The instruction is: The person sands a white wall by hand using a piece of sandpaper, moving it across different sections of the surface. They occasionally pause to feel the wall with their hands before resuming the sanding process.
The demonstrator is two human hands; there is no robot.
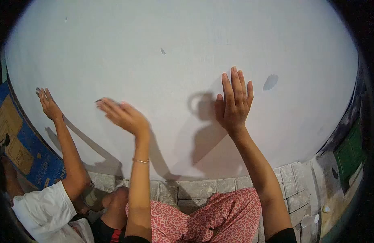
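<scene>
A large pale surface (pixel 187 36) fills most of the view, with small grey marks on it. Near its middle left is my left hand (pixel 124 116), tilted sideways, a bracelet (pixel 140 161) on its wrist. Something small and dark shows at its fingertips; too little is visible to name it. My right hand (pixel 234 100) lies flat against the surface right of centre, fingers stretched upward and nothing held. A larger grey patch (pixel 271 82) is just right of that hand.
At the left, a co-worker in a white shirt (pixel 45 210) reaches one hand (pixel 50 106) to the surface. Blue cardboard (pixel 37 162) stands behind that person. Grey paving bricks (pixel 195 189) run below the surface. A green object (pixel 350 152) is at the right edge.
</scene>
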